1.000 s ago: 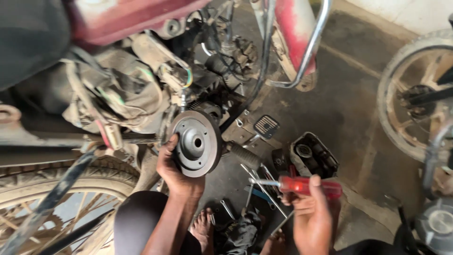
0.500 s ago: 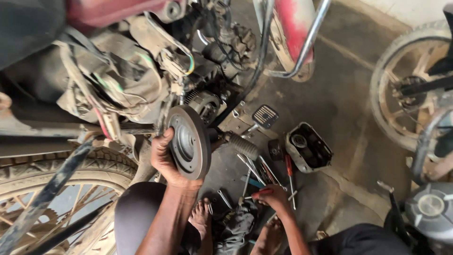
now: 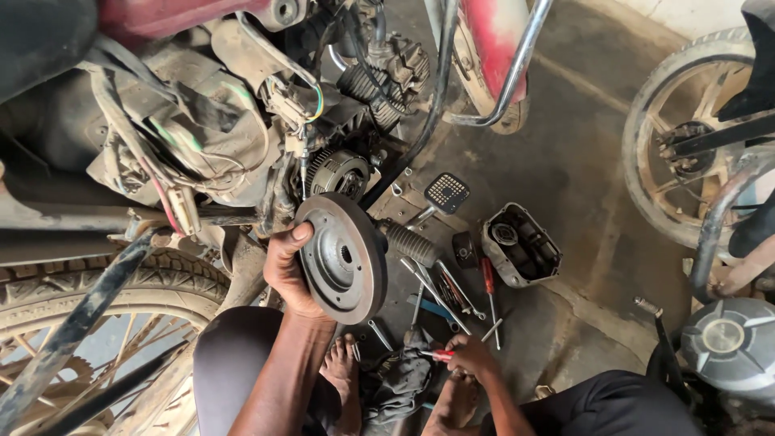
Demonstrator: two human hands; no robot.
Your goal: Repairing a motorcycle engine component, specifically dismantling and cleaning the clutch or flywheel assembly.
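A round, heavy metal disc, dull grey with a stepped face and a small centre hole, is gripped at its rim by the left hand, thumb over the top edge and fingers curled behind, and is held upright just below the ribbed engine part of the motorbike. The right hand is lowered to the oily concrete floor, fingers closed around a red-handled tool, beside scattered wrenches and a crumpled grey rag.
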